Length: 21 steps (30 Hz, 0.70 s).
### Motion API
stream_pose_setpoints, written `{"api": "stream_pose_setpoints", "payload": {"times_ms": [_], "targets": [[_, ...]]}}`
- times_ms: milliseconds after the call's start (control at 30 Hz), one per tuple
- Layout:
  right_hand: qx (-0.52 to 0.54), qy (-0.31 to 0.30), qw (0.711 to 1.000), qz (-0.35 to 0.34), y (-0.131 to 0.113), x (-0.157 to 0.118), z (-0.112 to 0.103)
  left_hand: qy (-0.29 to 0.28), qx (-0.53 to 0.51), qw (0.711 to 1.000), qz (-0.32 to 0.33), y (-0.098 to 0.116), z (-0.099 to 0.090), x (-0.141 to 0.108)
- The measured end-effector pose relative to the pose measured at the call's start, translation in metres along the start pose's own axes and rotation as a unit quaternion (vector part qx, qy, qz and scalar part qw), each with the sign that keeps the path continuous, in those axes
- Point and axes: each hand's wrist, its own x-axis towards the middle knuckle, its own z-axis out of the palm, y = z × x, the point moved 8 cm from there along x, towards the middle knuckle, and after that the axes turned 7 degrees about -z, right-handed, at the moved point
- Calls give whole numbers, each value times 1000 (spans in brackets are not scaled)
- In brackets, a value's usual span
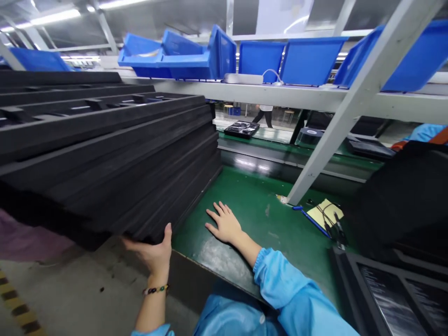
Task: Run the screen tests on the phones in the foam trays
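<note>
Trays (140, 154), black and stacked, jut past the front of the tabletop (248, 191); the left grip (151, 253) clasps their near lower corner, apparently steadying them; shifting them would likely call for both grips. Blue bins (191, 67) above mostly hide their contents. The right grip (226, 227) lies flat, fingers spread. A rightmost black tray (354, 282) holds dark glossy panels (390, 294).

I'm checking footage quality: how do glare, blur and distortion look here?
Head view: ceiling lights glare white; the green table has a pale sheen near the right hand; head view: the black trays look soft and dark; head view: the blue bin at far right seems stretched.
</note>
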Motion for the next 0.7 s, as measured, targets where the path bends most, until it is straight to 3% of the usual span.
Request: {"api": "stream_pose_setpoints", "payload": {"times_ms": [100,267,500,700], "targets": [[9,12,1000,3,5,3,-1,53,35,998,-3,-14,-3,0],[27,34,999,8,23,22,-3,58,45,997,-10,-20,1,-1],[49,86,993,58,72,74,-8,89,50,994,-27,-24,-2,-3],[83,136,984,85,109,118,-14,107,64,992,-29,-44,-6,-4]]}}
